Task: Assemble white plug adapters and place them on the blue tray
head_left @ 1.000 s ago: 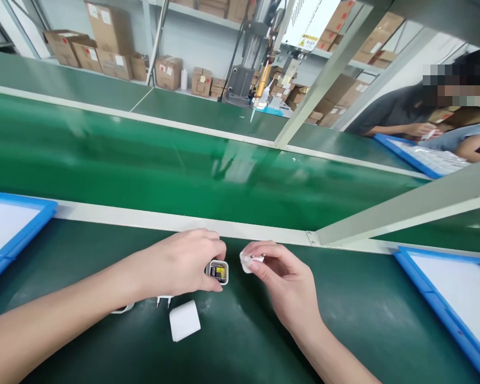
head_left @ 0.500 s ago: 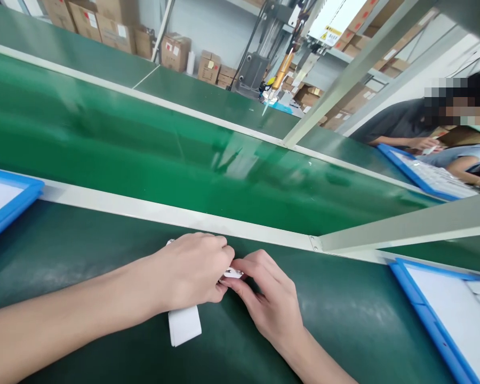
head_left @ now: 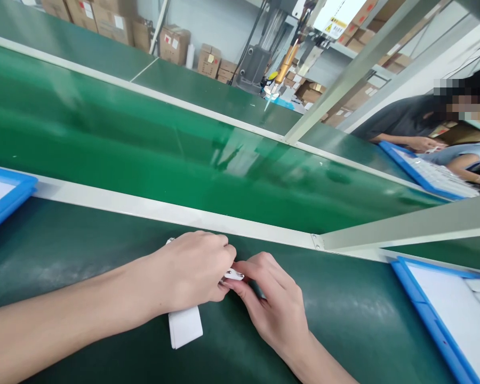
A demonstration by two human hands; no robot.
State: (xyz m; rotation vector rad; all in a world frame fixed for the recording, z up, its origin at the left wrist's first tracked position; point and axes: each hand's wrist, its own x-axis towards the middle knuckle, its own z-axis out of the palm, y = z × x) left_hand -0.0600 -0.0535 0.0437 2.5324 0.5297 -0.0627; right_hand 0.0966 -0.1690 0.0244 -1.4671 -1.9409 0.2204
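My left hand (head_left: 194, 269) and my right hand (head_left: 270, 304) meet over the dark green mat, fingertips pressed together around a small white charger part (head_left: 233, 275). My left hand is curled shut round a charger body that its fingers mostly hide; a white corner pokes out behind its knuckles. My right hand pinches the small white cap against it. A second white charger housing (head_left: 184, 326) lies flat on the mat just under my left wrist.
A blue-rimmed tray (head_left: 432, 314) with white pieces sits at the right, another blue tray (head_left: 8, 200) at the left edge. A glossy green conveyor belt (head_left: 144, 149) runs beyond a white rail. Grey frame bars cross at the right. Other people work at the far right.
One second ago my hands were apart, the left showing an open charger body and the right a white cap. They came together and now stay pressed on the part.
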